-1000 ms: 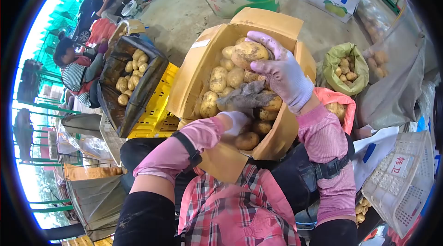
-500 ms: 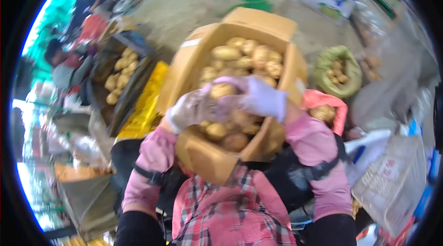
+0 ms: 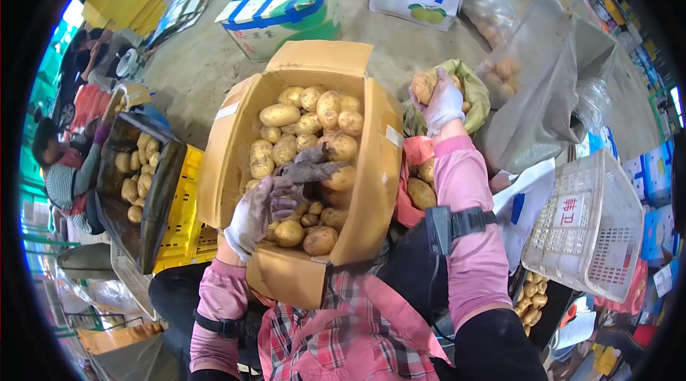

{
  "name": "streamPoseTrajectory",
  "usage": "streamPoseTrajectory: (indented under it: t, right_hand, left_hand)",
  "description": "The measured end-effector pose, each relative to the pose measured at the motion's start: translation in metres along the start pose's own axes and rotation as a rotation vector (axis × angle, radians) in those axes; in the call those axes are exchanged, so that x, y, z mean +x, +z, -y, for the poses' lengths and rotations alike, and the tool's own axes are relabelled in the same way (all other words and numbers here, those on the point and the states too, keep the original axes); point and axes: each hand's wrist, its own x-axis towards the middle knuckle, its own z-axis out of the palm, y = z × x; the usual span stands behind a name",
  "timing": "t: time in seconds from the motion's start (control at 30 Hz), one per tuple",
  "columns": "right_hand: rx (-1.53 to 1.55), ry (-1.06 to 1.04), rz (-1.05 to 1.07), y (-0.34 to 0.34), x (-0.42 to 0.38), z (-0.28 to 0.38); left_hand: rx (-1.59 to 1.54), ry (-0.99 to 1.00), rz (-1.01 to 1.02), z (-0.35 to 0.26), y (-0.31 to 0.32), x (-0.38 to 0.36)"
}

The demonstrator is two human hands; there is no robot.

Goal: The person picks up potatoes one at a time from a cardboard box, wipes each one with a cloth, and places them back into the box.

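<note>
Presently, our right hand [image 3: 444,106] is at the green bag [image 3: 477,99], fingers closed round a potato [image 3: 423,86]. Our left hand [image 3: 251,218], fingers bent, sits over the box [image 3: 382,159] of potatoes, beside a grey rag [image 3: 309,169]; whether gripped, we cannot tell. Red bag [image 3: 404,199] just right of the box.

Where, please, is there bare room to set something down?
Bare floor lies between the cardboard box and the white carton, and toward the black liner. Potatoes crowd the box; the pink bag and green sack crowd its right.
</note>
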Motion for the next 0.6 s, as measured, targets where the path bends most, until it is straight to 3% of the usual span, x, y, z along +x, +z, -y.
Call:
streamPoseTrajectory:
  t: [0.07, 0.3, 0.37, 0.4, 0.53, 0.6]
  right_hand:
    - [-0.007, 0.104, 0.243, 0.002, -0.001, -0.016]
    - [-0.322, -0.037, 0.907, 0.074, -0.116, -0.080]
    - [-0.331, -0.120, 1.138, 0.081, -0.134, -0.093]
    - [-0.369, -0.034, 1.218, 0.082, -0.143, -0.093]
    - [-0.331, 0.128, 1.210, 0.083, -0.149, -0.086]
    - [-0.588, -0.054, 1.248, 0.074, -0.161, -0.085]
  left_hand:
    - [-0.065, 0.009, 0.027, -0.002, 0.002, -0.005]
    - [-0.121, 0.134, 0.205, -0.019, 0.031, -0.020]
    - [-0.464, -0.016, 0.325, -0.028, 0.040, -0.020]
    - [-0.425, 0.080, 0.274, -0.027, 0.042, -0.021]
    - [-0.286, 0.340, 0.091, -0.028, 0.050, -0.038]
    - [-0.231, 0.393, 0.095, -0.030, 0.049, -0.048]
